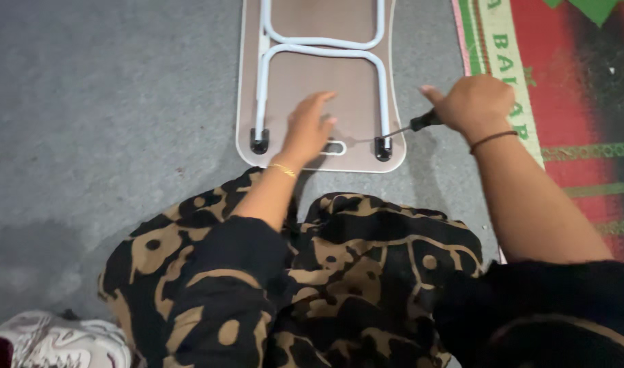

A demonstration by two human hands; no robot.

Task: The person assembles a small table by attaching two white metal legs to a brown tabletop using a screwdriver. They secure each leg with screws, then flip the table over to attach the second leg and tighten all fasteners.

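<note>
A small folding table (250, 82) lies upside down on the grey floor, its brown underside up, with white tube legs (319, 49) folded flat. My left hand (308, 129) rests flat on the board near its front edge, fingers spread. My right hand (470, 103) grips a black-handled screwdriver (421, 123), whose thin shaft reaches down-left to the black bracket (383, 148) at the right leg's foot. A second black bracket (259, 142) sits at the left leg's foot.
A red and green patterned mat (564, 88) lies to the right of the table. My lap, in black and tan patterned cloth (312, 272), fills the foreground. A pale shoe (53, 344) sits at the bottom left on the grey floor (107, 102).
</note>
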